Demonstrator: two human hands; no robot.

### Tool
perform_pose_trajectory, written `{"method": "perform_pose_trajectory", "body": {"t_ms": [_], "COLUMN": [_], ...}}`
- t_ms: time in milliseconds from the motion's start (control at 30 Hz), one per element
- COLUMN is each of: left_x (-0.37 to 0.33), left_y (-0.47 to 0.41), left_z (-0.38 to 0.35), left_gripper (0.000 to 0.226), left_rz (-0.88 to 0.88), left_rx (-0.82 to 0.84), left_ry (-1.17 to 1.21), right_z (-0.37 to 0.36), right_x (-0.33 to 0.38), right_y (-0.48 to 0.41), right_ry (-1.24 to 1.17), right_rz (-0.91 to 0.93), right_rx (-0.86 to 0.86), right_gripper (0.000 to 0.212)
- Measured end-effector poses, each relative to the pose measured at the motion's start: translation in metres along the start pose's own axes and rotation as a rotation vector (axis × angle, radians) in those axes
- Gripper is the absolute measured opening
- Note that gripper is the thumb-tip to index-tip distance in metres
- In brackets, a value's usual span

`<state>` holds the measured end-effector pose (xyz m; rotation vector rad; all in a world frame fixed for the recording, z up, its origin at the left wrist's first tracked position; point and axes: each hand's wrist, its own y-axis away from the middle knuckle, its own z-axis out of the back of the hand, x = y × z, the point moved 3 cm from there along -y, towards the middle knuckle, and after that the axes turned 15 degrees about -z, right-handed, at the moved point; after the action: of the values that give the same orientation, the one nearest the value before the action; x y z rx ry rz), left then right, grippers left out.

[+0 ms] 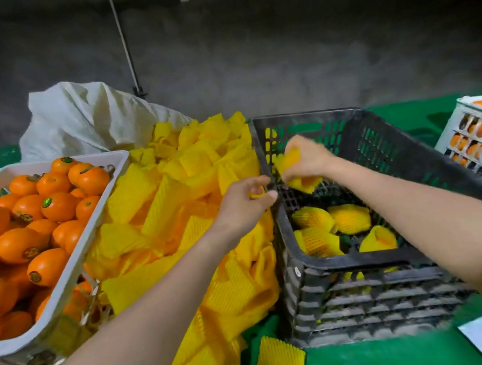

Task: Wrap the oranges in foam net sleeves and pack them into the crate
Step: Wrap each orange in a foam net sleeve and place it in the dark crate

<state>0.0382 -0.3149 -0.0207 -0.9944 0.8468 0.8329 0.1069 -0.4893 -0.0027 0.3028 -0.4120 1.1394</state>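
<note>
Orange [294, 173], sleeved, in right hand [310, 157] over crate [346, 259]; left hand [246, 204] curled, grip unclear.

Am wearing one wide-angle camera on head; it is looking forward and down, sitting near above crate [346, 259] and green table [371, 356].

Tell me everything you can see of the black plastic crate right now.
The black slotted plastic crate stands upright on the green table cover, its left wall against the heap of yellow foam net sleeves. Walls are vented, the floor is mesh. Four oranges in yellow foam net lie on the floor near the front. The right hand grips a yellow sleeved orange above the left rim; the left hand, fingers curled, sits just outside that rim, contact unclear.
</note>
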Motion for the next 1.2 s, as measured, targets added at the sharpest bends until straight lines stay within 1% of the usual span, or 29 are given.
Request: {"method": "perform_pose_trajectory", "body": {"t_ms": [33,67,100,133,167,200,233,267,300,367,400,433,467,500,533,600,667,700,733,767,800,833,900,967,1067,1133,1200], "left_x": [0.003,0.006,0.009,0.011,0.012,0.013,0.013,0.013,0.012,0.011,0.01,0.009,0.008,0.007,0.006,0.005,0.006,0.007,0.009,0.011,0.014,0.016,0.02,0.022,0.025,0.028,0.035], "left_y": [-0.001,-0.002,-0.002,-0.002,-0.002,-0.002,-0.001,0.001,0.002,0.006,0.008,0.011,0.013,0.015,0.018,0.023,0.028,0.031,0.034,0.038,0.042,0.047,0.058,0.071,0.09,0.1,0.105], "left_z": [-0.003,-0.005,-0.006,-0.006,-0.006,-0.006,-0.006,-0.006,-0.006,-0.005,-0.004,-0.002,0.001,0.004,0.009,0.023,0.044,0.054,0.066,0.077,0.088,0.099,0.121,0.142,0.174,0.196,0.219], "left_gripper": [0.033,0.035,0.037,0.038,0.039,0.039,0.04,0.04,0.039,0.038,0.037,0.035,0.032,0.028,0.023,0.016,0.013,0.013,0.013,0.013,0.013,0.013,0.013,0.013,0.013,0.013,0.013], "left_rz": [0.018,0.036,0.057,0.076,0.089,0.093,0.091,0.083,0.074,0.059,0.058,0.06,0.062,0.063,0.067,0.089,0.105,0.11,0.117,0.127,0.141,0.155,0.174,0.183,0.183,0.18,0.17], "left_rx": [-0.003,-0.01,-0.019,-0.025,-0.027,-0.031,-0.033,-0.033,-0.032,-0.028,-0.026,-0.026,-0.026,-0.03,-0.039,-0.056,-0.087,-0.107,-0.133,-0.165,-0.203,-0.239,-0.294,-0.322,-0.365,-0.39,-0.43], "left_ry": [-0.008,-0.007,0.004,0.017,0.023,0.023,0.026,0.033,0.039,0.051,0.064,0.084,0.108,0.132,0.151,0.171,0.172,0.171,0.166,0.157,0.149,0.146,0.147,0.136,0.113,0.094,0.085], "right_z": [-0.018,-0.037,-0.053,-0.067,-0.079,-0.086,-0.09,-0.093,-0.093,-0.092,-0.091,-0.085,-0.076,-0.065,-0.049,-0.019,0.004,0.008,0.006,-0.002,-0.014,-0.03,-0.061,-0.083,-0.107,-0.117,-0.117], "right_x": [-0.006,-0.009,-0.011,-0.012,-0.016,-0.021,-0.026,-0.031,-0.032,-0.026,-0.021,-0.014,-0.007,-0.003,0.003,0.014,0.038,0.053,0.07,0.088,0.105,0.122,0.148,0.165,0.174,0.175,0.178], "right_y": [-0.004,-0.006,-0.003,-0.001,-0.002,-0.001,0.0,0.0,0.002,0.007,0.006,0.006,0.004,0.001,-0.001,0.0,0.02,0.036,0.051,0.065,0.075,0.081,0.083,0.076,0.067,0.068,0.074], "right_ry": [0.229,0.387,0.483,0.53,0.548,0.513,0.503,0.5,0.529,0.598,0.618,0.653,0.643,0.599,0.525,0.284,-0.009,-0.11,-0.152,-0.136,-0.076,0.02,0.22,0.301,0.25,0.175,0.065], "right_rz": [0.016,0.025,0.041,0.074,0.081,0.072,0.038,0.022,0.019,0.078,0.113,0.15,0.168,0.154,0.124,0.084,0.175,0.267,0.369,0.467,0.54,0.567,0.546,0.488,0.399,0.362,0.365], "right_rx": [0.11,0.213,0.315,0.387,0.42,0.456,0.483,0.512,0.535,0.608,0.629,0.608,0.545,0.459,0.365,0.096,-0.167,-0.245,-0.266,-0.237,-0.168,-0.071,0.095,0.184,0.198,0.137,0.036], "right_gripper": [0.055,0.061,0.063,0.053,0.028,0.007,0.024,0.031,0.029,0.011,0.01,0.01,0.008,0.01,0.016,0.033,0.031,0.028,0.026,0.027,0.031,0.038,0.052,0.059,0.055,0.047,0.031]}}
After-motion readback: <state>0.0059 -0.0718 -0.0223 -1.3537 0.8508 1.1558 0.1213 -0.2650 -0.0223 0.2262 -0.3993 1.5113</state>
